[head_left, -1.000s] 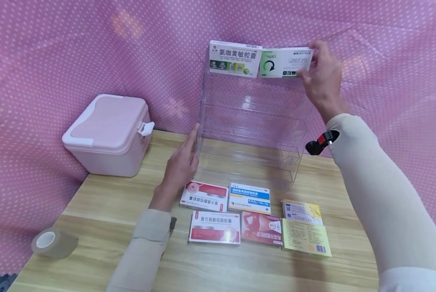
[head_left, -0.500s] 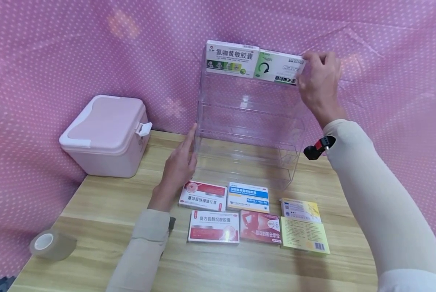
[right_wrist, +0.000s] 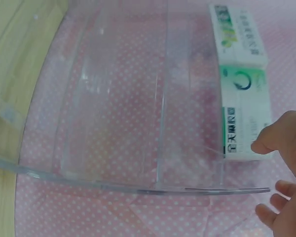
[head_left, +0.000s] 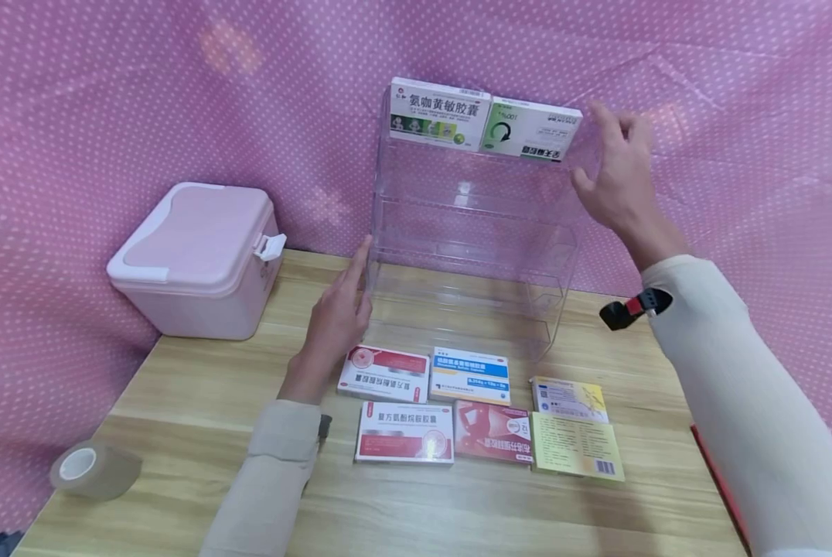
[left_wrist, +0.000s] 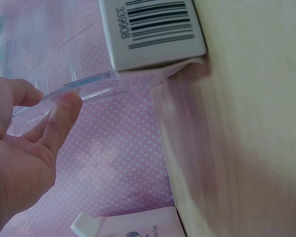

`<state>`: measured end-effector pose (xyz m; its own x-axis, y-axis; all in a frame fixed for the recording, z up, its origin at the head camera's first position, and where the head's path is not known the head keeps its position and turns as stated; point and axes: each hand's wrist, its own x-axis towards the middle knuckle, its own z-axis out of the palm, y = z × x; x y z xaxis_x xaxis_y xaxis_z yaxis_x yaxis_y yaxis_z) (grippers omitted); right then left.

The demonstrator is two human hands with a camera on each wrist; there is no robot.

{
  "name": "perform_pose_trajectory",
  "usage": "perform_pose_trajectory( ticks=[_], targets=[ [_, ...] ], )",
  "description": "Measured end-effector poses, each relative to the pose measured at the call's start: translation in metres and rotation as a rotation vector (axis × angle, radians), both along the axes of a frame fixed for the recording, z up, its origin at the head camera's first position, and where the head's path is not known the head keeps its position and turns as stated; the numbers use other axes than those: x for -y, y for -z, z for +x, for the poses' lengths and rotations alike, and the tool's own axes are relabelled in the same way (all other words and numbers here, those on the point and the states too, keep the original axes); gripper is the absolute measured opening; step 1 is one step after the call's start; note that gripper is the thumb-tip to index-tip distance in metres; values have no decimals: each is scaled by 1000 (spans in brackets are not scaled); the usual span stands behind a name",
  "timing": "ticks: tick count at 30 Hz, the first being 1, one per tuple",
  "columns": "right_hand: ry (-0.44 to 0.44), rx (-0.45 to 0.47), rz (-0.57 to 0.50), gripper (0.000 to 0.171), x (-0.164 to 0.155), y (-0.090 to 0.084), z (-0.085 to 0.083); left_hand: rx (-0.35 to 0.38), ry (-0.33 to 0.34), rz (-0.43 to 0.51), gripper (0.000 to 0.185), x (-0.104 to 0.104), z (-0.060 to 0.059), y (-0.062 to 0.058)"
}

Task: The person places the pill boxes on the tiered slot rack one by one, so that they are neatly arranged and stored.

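A clear plastic tiered rack stands at the back of the table. Two medicine boxes lean side by side on its top tier: a white one with a green picture strip and a white-green one with a curved black arrow. My right hand hovers just right of the arrow box, holding nothing, thumb and fingers spread; in the right wrist view its thumb overlaps that box's edge. My left hand rests straight fingers against the rack's left side; its fingertips show at the clear panel's edge.
In front of the rack lie several medicine boxes: red-white ones, a blue-white one, a red one and yellow ones. A pink lidded case stands left. A tape roll sits near the left edge.
The arrow box has tilted back and come down onto the top tier beside the other box. My right hand has let go of it and drawn off rightward. The left hand stays at the rack.
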<state>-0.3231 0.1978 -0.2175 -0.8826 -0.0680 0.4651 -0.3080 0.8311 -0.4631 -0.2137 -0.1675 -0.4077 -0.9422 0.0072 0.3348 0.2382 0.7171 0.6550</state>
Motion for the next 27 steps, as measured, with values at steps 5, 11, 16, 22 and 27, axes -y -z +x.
perform_pose_trajectory(
  ticks=[5,11,16,22,27],
  targets=[
    [-21,101,-7,85,-15,5,32,1,-1,1,97,1,0,1],
    [-34,256,91,84,-43,28,78,0,9,9,96,0,0,0],
    [-120,357,162,78,-71,68,108,5,1,5,98,1,0,0],
    [-244,562,143,65,-102,131,142,2,2,11,97,1,0,1],
    [-300,695,78,65,-120,176,173,10,5,11,99,1,-1,1]
  ],
)
